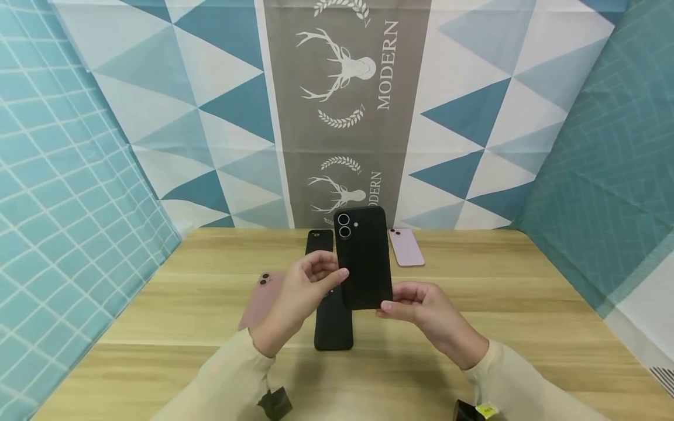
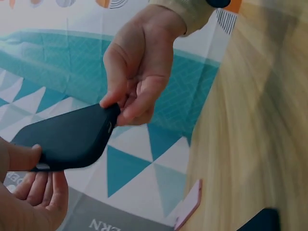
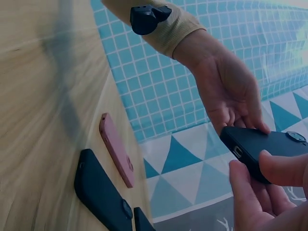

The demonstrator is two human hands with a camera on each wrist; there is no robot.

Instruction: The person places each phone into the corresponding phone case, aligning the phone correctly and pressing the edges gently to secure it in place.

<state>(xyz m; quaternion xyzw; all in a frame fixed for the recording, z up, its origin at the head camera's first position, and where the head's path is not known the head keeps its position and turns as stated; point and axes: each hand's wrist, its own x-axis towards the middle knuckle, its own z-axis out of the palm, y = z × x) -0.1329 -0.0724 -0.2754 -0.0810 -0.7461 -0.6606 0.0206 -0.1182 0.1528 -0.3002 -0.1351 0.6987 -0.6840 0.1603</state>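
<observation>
The black phone (image 1: 367,266) is up off the wooden table (image 1: 474,374), held between the person's two hands, its back with two ringed lenses turned toward the head camera and its lens end uppermost, leaning slightly. It lies to the right of the left hand (image 1: 301,287), which pinches its left long edge about midway, thumb laid on the back and the other fingers curled at the far side. It lies to the left of and above the right hand (image 1: 437,318), which grips its lower right corner between thumb and curled fingers. Neither hand is spread wide; both have hold of this one phone.

Below the black phone and partly hidden by it, a dark phone (image 1: 333,330) lies on the table. Beyond it to the left is another dark phone (image 1: 319,240), its lower part covered by the left hand. Farther left of the black phone, a pink phone (image 1: 260,298) lies partly behind the left forearm. Beyond it to the right, a lilac phone (image 1: 406,248) lies on the table.
</observation>
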